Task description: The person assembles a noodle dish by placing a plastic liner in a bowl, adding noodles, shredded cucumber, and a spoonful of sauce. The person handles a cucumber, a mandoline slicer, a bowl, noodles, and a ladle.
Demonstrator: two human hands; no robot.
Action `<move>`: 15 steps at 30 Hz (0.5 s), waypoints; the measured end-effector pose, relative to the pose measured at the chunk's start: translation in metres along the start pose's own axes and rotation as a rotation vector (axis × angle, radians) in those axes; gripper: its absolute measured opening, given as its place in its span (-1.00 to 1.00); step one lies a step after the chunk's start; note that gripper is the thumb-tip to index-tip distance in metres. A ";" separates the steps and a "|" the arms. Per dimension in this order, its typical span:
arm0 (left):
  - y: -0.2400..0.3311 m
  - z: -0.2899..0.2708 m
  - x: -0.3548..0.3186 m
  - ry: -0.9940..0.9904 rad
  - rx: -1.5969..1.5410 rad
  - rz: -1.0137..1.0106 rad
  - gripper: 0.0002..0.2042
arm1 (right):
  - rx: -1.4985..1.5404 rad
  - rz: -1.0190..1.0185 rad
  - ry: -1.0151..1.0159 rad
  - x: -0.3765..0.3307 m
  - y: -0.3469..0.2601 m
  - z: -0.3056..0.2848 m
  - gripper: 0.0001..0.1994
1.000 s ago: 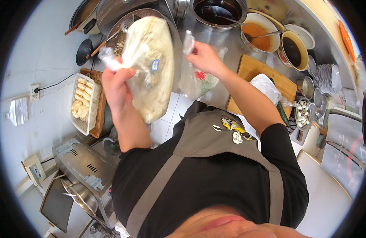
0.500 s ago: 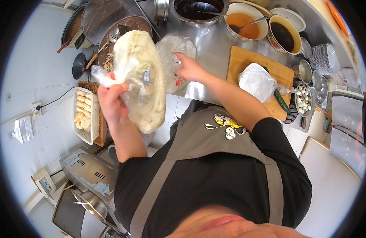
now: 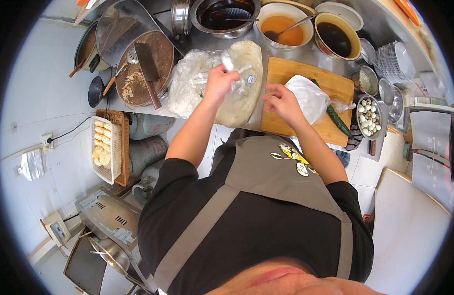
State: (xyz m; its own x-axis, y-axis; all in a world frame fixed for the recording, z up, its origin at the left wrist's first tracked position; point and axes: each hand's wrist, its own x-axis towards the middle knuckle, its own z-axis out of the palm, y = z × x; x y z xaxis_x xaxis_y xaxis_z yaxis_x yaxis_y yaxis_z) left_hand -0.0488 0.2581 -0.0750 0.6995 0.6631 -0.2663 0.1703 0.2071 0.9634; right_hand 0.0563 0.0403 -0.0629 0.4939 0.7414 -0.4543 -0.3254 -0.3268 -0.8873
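A clear plastic bag of pale food (image 3: 246, 98), with a small blue-and-white label, lies on the steel counter left of the wooden chopping board. I cannot make out the food's kind. My left hand (image 3: 219, 83) is closed on the gathered neck of this bag. Beside it on the left rests a crumpled clear plastic bag (image 3: 186, 91). Over the board's left edge is my right hand (image 3: 284, 104), its fingers loosely bent and apart with nothing in them. Just right of that hand sits a white plastic bag (image 3: 309, 98) on the chopping board (image 3: 291, 71).
A cucumber (image 3: 339, 120) lies on the board. Bowls of dark liquid (image 3: 339, 42) and orange liquid (image 3: 286, 29) stand behind. A cleaver (image 3: 147, 64) rests across a round wooden block (image 3: 158, 42) at left. Quail eggs (image 3: 368, 118) fill a bowl at right.
The bag of pale food has come down from the air at left onto the counter, right of the crumpled bag. My right hand has left the crumpled bag and moved right to the board.
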 end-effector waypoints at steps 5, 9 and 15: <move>-0.039 0.007 0.006 -0.018 0.511 0.060 -0.78 | -0.063 -0.010 -0.023 0.015 0.002 -0.016 -0.61; -0.038 0.003 -0.004 -0.014 0.431 0.109 -0.79 | -0.232 -0.120 -0.039 0.052 0.000 -0.008 -0.59; -0.038 0.010 -0.012 0.047 0.503 0.191 -0.78 | -0.343 -0.283 -0.040 0.094 -0.010 0.021 -0.64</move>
State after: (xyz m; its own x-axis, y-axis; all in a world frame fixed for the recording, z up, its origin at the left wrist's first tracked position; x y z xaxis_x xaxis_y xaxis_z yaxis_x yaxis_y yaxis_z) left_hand -0.0569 0.2345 -0.1084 0.7206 0.6893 -0.0743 0.3625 -0.2832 0.8879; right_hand 0.0889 0.1261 -0.0949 0.4911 0.8497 -0.1921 0.1079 -0.2782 -0.9544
